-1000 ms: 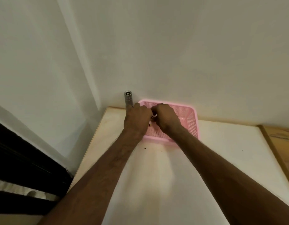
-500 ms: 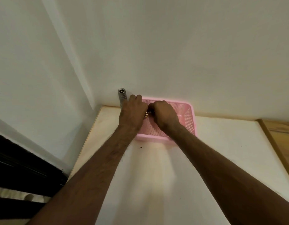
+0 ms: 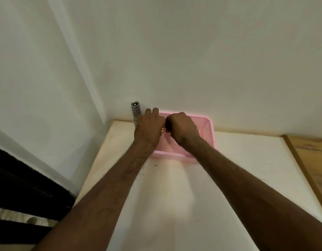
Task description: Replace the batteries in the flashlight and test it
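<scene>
The silver flashlight [image 3: 135, 112] stands upright at the surface's [image 3: 247, 160] far corner, against the wall. The left hand [image 3: 149, 127] touches it, fingers curled around a small gold-tipped piece [image 3: 162, 129]. The right hand [image 3: 182, 130] is clenched beside it, above the pink basket [image 3: 208, 131]; what it grips stays hidden.

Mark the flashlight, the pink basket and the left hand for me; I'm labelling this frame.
flashlight [image 3: 135, 109]: head view, upper barrel below the end cap.
pink basket [image 3: 208, 132]: head view, right mesh wall.
left hand [image 3: 149, 126]: head view, back of the hand.
</scene>
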